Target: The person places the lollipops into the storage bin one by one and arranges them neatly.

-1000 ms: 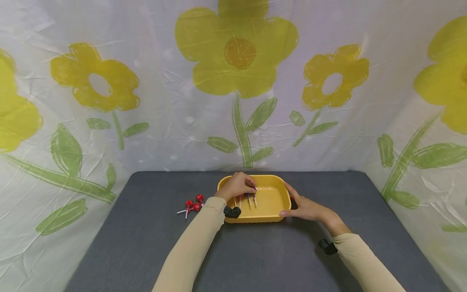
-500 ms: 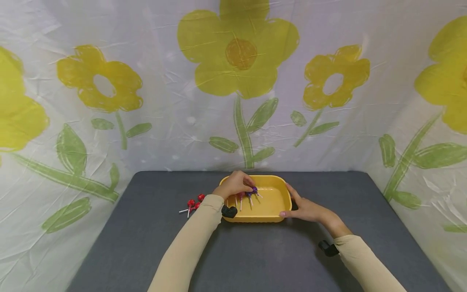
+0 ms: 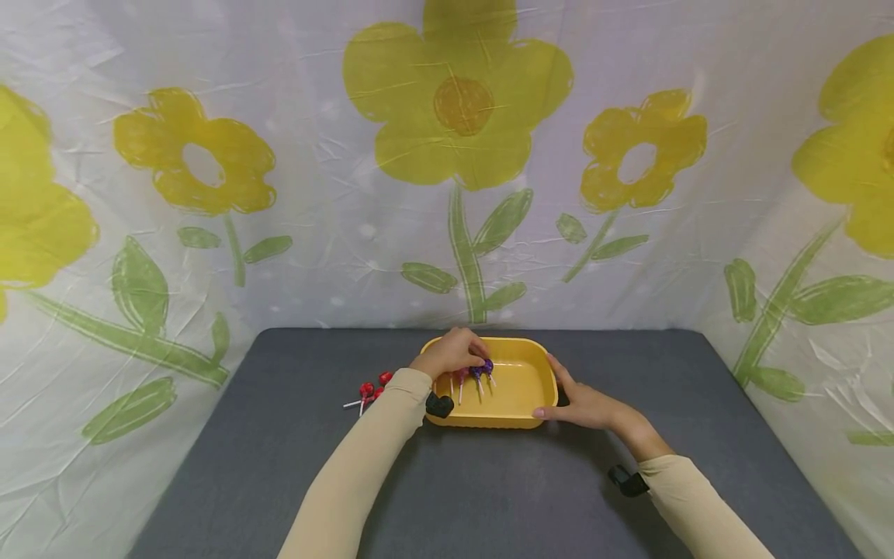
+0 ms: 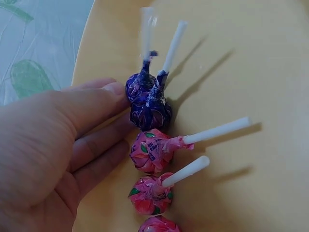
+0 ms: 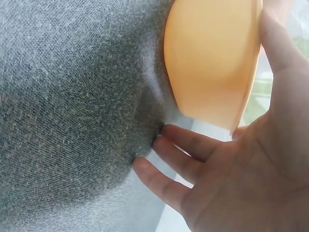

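- A yellow, round-cornered tray (image 3: 524,388) is sitting upright.
- Two purple-wrapped lollipops (image 4: 150,115) are lying inside, heads touching.
- Pink-wrapped lollipops (image 4: 150,153) are continuing their row, white sticks jutting out.

2 arms (image 3: 360,464) extend forward, right hand (image 3: 585,404) spread.

nothing readable (blurred print (image 4: 151,150) on pink wrapper (image 4: 141,155))

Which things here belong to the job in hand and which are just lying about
In the job:
yellow tray, right hand on it
purple lollipops inside, left hand touching one
pink lollipops, also inside

Seemingly lying about:
red lollipops, outside on the table
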A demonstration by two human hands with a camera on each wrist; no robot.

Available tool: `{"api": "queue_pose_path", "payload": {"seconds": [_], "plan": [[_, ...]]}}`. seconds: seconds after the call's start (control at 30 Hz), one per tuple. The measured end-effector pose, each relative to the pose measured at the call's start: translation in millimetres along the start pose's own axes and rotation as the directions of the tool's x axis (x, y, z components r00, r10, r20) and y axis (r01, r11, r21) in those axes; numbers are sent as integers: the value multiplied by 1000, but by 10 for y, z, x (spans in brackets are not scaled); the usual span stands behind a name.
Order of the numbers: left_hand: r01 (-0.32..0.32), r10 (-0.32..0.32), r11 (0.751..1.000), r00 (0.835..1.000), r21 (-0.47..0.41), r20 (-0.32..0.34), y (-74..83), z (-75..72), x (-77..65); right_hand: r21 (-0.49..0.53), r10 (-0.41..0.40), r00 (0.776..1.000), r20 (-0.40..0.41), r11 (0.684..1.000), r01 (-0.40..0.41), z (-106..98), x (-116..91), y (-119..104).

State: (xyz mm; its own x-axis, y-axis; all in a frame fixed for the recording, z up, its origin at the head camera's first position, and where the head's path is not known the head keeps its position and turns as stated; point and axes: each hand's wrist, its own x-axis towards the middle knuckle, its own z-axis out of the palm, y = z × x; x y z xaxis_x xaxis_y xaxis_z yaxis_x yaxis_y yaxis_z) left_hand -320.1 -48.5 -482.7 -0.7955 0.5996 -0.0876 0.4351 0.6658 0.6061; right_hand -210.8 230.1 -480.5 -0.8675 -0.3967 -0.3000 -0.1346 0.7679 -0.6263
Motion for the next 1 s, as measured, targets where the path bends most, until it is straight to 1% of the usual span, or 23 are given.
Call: {"api": "queue_pose_path", "payload": {"seconds": [0.23,0.57,0.83,1.0], "plan": [[1,-1,999,1000,-45,-2,3,-17,12,11,-12,1000,-3,1000,12,-2,3,7],[12,-11,992,1000,-127,7,-1,14,20,12,-14,1000,-10,1000,14,16,10,8],[-3,3,991,1000,-132,-1,-59,29,39,15,-14,1000,-8,1000,15,6,2,1],[-14,13,991,1000,-130,-6,-65,21,39,22,-17,1000,-5,1000,17,2,0,3]]}}
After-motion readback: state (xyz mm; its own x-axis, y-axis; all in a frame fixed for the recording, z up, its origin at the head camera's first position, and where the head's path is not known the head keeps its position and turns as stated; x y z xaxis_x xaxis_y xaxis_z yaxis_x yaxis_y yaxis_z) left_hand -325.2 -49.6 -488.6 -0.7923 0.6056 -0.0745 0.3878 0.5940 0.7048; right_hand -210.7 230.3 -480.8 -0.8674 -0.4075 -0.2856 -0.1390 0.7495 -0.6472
